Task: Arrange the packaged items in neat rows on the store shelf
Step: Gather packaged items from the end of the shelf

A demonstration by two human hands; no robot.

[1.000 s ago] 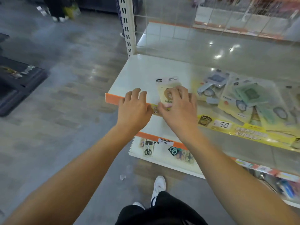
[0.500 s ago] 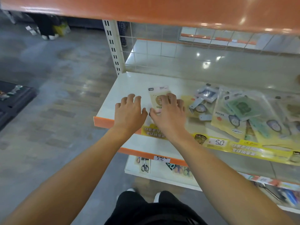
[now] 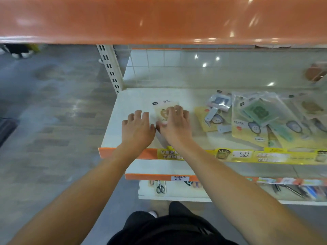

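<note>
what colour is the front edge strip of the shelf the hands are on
Orange, where bare; yellow promotional labels cover the rest. Head view.
</note>
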